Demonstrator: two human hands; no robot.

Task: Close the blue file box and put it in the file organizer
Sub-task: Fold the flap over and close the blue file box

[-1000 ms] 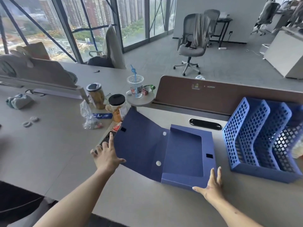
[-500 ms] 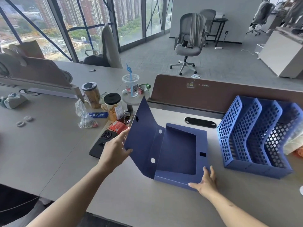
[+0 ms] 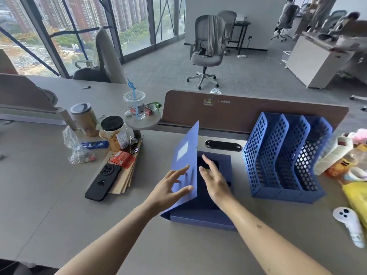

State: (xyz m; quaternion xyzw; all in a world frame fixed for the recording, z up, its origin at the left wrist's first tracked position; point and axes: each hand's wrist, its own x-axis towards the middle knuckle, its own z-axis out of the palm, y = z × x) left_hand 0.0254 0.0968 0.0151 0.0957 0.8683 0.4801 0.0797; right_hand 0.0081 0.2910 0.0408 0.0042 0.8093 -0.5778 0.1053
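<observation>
The blue file box [image 3: 202, 219] lies flat on the desk in front of me. Its lid [image 3: 185, 153] stands almost upright, its outer side with a pale label facing left. My left hand [image 3: 170, 188] presses flat against that outer side, fingers spread. My right hand [image 3: 213, 178] hovers over the open tray just right of the lid, fingers apart and holding nothing. The blue mesh file organizer [image 3: 278, 155], with three upright slots, stands on the desk to the right of the box.
A black phone [image 3: 103, 181] on brown envelopes, a red packet, jars and a plastic cup [image 3: 136, 105] crowd the left. A brown desk divider [image 3: 248, 112] runs behind. A white controller [image 3: 349, 223] and snack bags lie at the right edge.
The lid has swung from lying open on the left to nearly upright, pushed by my left hand. My right hand left the box's front right corner and came over the tray.
</observation>
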